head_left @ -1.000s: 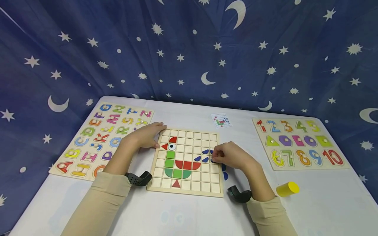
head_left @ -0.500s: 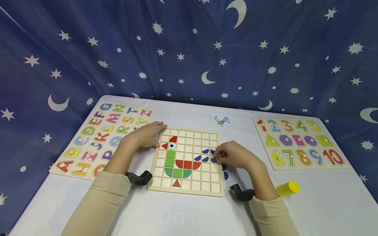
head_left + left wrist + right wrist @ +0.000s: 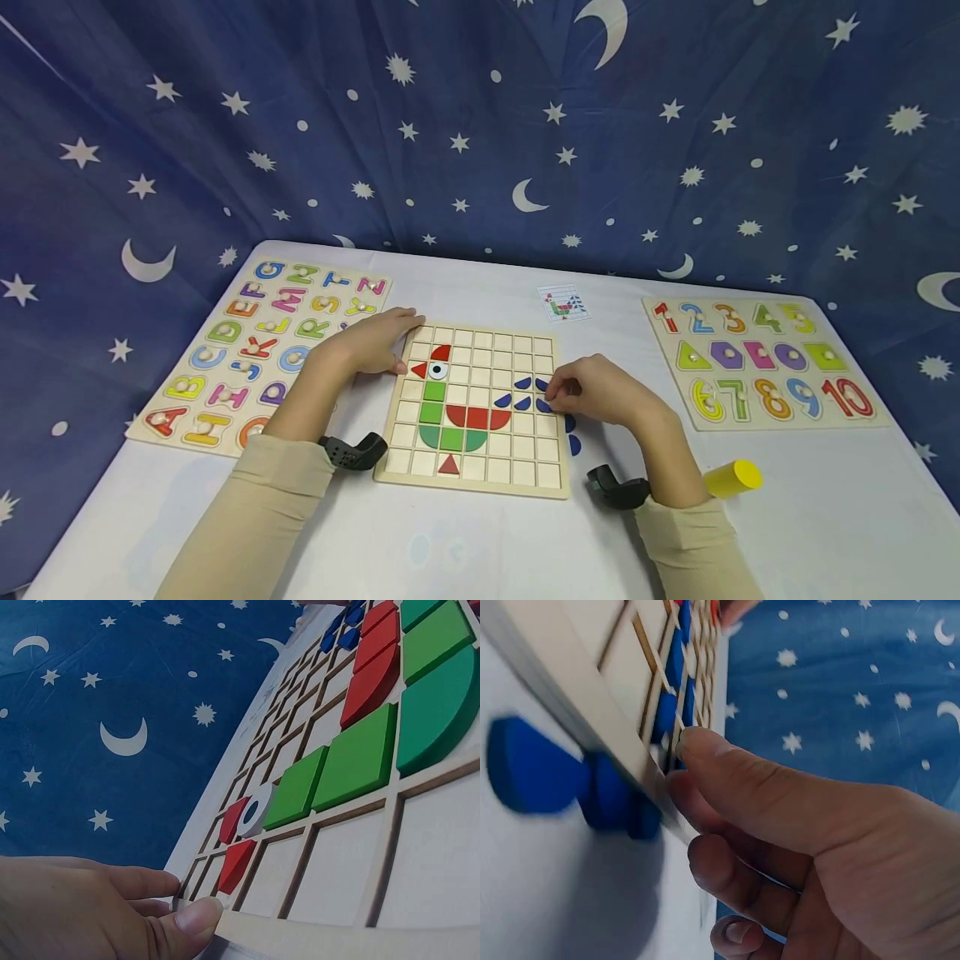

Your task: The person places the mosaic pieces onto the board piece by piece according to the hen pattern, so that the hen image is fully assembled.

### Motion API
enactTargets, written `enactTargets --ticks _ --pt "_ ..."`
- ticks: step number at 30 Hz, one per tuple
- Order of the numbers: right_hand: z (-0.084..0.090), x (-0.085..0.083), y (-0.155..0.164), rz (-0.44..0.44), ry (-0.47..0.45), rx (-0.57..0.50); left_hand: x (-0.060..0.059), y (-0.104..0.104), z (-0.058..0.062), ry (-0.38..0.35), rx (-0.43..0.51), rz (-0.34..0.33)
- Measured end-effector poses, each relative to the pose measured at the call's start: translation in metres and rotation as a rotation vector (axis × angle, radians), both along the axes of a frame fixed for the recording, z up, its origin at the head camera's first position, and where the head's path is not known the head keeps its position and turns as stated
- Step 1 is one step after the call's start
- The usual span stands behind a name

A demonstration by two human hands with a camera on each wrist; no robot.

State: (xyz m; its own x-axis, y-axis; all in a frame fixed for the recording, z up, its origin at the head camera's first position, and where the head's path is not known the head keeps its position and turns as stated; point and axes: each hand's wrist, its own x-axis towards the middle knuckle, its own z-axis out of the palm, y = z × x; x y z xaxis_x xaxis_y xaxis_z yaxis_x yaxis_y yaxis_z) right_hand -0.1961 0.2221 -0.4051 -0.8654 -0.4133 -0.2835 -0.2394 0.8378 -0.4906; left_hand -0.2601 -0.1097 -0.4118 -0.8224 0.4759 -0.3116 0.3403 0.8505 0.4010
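A wooden grid board [image 3: 517,467] lies in the middle of the white table, with a bird made of green, red and blue pieces. My left hand [image 3: 375,340] rests flat on its upper left corner; in the left wrist view the thumb [image 3: 196,916] lies against the board [image 3: 345,870] edge. My right hand [image 3: 553,390] is at the board's right side with fingers curled. Its thumb and forefinger pinch at a blue piece [image 3: 542,386] seated in the last column. In the right wrist view the thumb [image 3: 697,746] sits on the board [image 3: 592,690].
Two loose blue pieces [image 3: 572,446] lie on the table just right of the board, near the right wrist. A yellow cylinder [image 3: 731,479] lies further right. An alphabet puzzle [image 3: 262,350] is at the left, a number puzzle [image 3: 761,362] at the right, and a pattern card [image 3: 562,305] behind the board.
My right hand has let go of the blue piece in the fourth row and shifted slightly up to the one above it. The left hand has not moved.
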Motion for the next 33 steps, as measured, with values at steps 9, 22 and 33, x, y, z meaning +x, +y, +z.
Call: enactTargets --ticks 9,22,33 --pt "-0.003 -0.004 0.020 -0.083 -0.042 0.031 0.003 0.000 0.002 0.001 0.003 0.009" --pt "-0.006 -0.005 0.020 -0.052 -0.085 0.026 0.000 0.000 0.001 -0.005 -0.006 0.006" --pt "-0.005 -0.005 0.019 -0.057 -0.126 0.020 0.000 0.001 0.001 -0.015 -0.007 0.006"
